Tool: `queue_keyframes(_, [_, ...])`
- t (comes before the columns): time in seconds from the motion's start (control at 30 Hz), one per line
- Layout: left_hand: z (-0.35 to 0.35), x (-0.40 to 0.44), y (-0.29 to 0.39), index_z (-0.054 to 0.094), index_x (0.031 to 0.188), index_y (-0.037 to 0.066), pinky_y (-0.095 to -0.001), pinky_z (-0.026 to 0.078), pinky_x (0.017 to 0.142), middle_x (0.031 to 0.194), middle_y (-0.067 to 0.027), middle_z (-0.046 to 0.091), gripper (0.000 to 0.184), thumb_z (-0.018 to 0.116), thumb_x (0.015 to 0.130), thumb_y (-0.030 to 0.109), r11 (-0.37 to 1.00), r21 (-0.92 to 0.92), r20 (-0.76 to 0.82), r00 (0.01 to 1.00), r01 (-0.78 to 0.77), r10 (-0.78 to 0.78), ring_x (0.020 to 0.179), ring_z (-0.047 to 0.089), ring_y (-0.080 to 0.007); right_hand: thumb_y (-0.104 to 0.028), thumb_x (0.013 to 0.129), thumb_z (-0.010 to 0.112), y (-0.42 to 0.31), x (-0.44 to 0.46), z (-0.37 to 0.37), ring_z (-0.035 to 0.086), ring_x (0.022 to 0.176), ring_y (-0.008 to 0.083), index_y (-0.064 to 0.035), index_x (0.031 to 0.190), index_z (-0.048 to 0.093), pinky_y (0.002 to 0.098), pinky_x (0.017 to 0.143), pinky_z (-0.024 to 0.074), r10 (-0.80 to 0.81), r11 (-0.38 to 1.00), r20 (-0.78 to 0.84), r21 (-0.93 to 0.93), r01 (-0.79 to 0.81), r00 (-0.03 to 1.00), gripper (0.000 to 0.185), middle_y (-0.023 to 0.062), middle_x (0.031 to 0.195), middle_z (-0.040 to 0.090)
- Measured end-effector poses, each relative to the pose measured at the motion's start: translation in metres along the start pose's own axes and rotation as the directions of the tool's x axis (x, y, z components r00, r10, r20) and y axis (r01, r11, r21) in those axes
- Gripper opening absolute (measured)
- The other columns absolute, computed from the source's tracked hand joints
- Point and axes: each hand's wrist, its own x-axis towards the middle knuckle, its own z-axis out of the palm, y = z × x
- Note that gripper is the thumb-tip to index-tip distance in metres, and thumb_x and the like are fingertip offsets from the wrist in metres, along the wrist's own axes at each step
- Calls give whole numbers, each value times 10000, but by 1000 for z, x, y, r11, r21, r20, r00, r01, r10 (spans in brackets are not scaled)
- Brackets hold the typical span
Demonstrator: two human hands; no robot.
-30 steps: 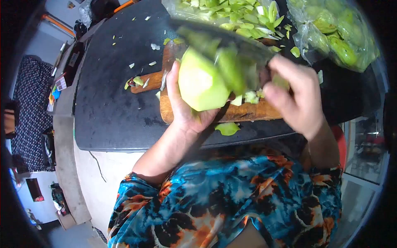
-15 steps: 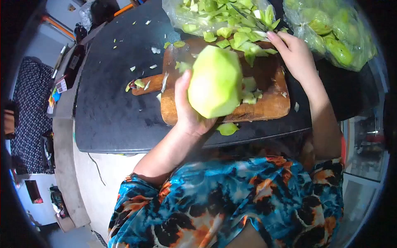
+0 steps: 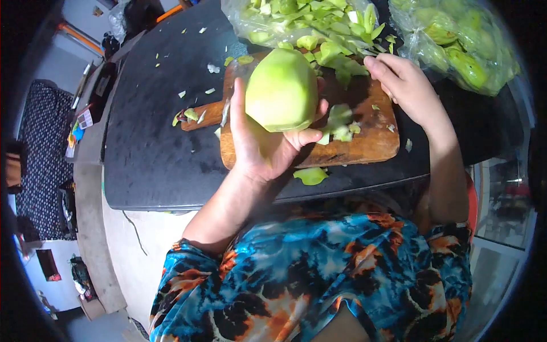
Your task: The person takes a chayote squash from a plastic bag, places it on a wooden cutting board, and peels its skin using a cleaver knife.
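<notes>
We hold the pared green fruit (image 3: pixel 282 91) above the left part of the cutting board (image 3: pixel 367 149). The left hand (image 3: pixel 263 153) grips it from beneath: thumb along one side, fingers around the other. We judge it firm, fairly heavy and slippery on its bare, faceted surface; we recommend a full-palm hold around the lower half. The right hand (image 3: pixel 410 85), beside the peelings (image 3: pixel 346 68), has its fingers drawn together; we cannot tell what they hold. We find no readable brand, label or writing.
</notes>
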Motion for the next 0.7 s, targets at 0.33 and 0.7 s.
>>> queue_keyframes(0.33, [33, 1, 75, 399, 1323, 47, -368, 392, 1017, 1282, -153, 493, 888, 855, 564, 128, -694, 594, 436, 888, -407, -148, 1179, 512, -307, -383, 869, 636, 0, -10, -18, 433, 569, 131, 33, 737, 561, 322, 560, 369, -29, 980, 48, -193, 38, 998, 444, 78, 556, 447])
queue_keyframes(0.7, [0, 0, 96, 424, 1303, 12, -336, 469, 918, 1206, -162, 557, 779, 815, 694, 297, -251, 968, -30, 998, 14, -61, 1103, 570, -217, -208, 872, 632, -33, -20, -12, 495, 628, 109, 15, 962, 589, 279, 606, 415, -108, 990, -78, -96, 100, 991, 245, 59, 678, 556])
